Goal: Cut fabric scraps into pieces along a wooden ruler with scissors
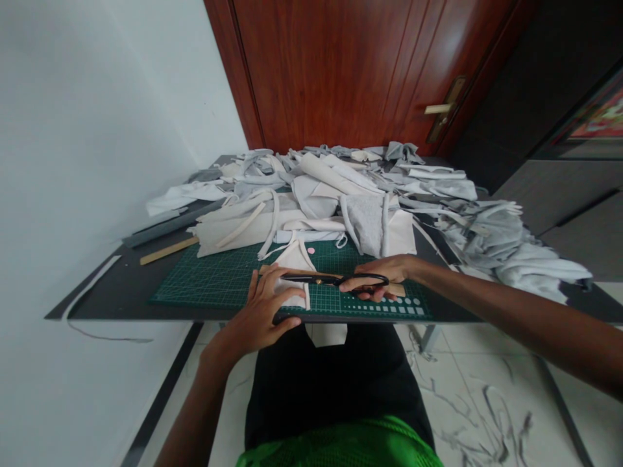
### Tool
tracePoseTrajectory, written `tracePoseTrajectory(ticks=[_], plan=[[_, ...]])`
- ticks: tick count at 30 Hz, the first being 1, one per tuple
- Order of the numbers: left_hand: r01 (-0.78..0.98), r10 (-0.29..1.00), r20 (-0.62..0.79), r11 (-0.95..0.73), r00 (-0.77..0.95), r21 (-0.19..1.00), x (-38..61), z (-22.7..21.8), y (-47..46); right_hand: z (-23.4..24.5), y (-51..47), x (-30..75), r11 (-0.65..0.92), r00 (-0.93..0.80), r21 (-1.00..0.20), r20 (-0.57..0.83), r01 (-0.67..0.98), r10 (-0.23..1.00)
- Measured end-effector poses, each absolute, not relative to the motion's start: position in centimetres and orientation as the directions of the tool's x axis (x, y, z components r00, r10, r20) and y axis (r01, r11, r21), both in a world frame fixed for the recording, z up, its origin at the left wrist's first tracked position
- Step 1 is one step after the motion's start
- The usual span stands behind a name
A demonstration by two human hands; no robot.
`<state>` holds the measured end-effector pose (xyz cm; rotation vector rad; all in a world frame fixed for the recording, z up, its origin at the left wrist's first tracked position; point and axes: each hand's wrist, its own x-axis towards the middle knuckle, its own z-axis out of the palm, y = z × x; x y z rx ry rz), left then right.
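My right hand [384, 267] is closed around the black handles of a pair of scissors [328, 279], whose blades point left. Beneath them lies a wooden strip [396, 289], running sideways across a white piece of fabric [296, 255] on the green cutting mat [209, 285]. My left hand [263, 310] rests with spread fingers on the fabric and the strip's left end, its thumb near the table's front edge. The scissor tips reach close to the left fingers; whether the blades are parted cannot be made out. A small pink disc [311, 250] lies just behind the fabric.
Heaps of grey and white fabric scraps [321, 188] cover the back of the dark table [131, 285], with another pile [501, 240] at the right. A second wooden strip [169, 250] lies at left. Fabric offcuts [496, 421] litter the floor. A wooden door [341, 71] stands behind.
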<state>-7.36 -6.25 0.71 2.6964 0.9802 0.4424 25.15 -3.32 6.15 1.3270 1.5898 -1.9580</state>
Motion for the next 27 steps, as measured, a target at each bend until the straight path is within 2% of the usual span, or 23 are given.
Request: tracePoseTrajectory(ticks=[8, 18, 23, 27], plan=[[0.576, 0.648, 0.182, -0.750, 0.740, 0.326, -7.5, 0.8, -5.8, 6.9, -3.7, 24.7, -0.347, -0.475, -0.582, -0.808, 0.736, 0.348], [0.509, 0.590, 0.198, -0.790, 0.782, 0.342, -7.7, 1.1, -5.2, 6.0, -3.5, 24.9, -0.223, -0.594, -0.703, -0.698, 0.676, 0.401], [0.509, 0.591, 0.199, -0.789, 0.782, 0.344, -7.8, 0.7, -5.2, 5.8, -3.4, 25.1, -0.219, -0.561, -0.684, -0.708, 0.696, 0.428], [0.515, 0.605, 0.176, -0.771, 0.777, 0.374, -7.9, 1.2, -5.2, 6.1, -3.4, 24.8, -0.268, -0.485, -0.611, -0.772, 0.745, 0.411]])
